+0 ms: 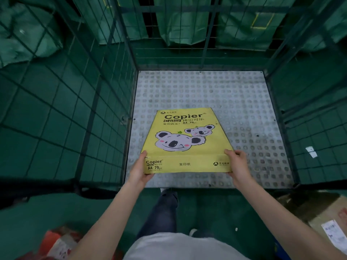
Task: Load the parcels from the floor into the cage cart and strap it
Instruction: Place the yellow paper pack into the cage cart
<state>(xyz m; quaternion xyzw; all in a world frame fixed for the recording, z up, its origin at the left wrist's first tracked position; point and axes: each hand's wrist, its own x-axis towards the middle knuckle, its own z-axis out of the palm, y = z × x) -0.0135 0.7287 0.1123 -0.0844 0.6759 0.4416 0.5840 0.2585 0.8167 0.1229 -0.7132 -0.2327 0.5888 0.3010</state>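
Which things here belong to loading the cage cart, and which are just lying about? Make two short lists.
Part of the job:
yellow Copier paper box, gripped by left hand and right hand
cage cart, studded metal floor
cardboard parcel on the floor, right
red and white parcel on the floor, left

Just lying about:
green sacks outside the cage
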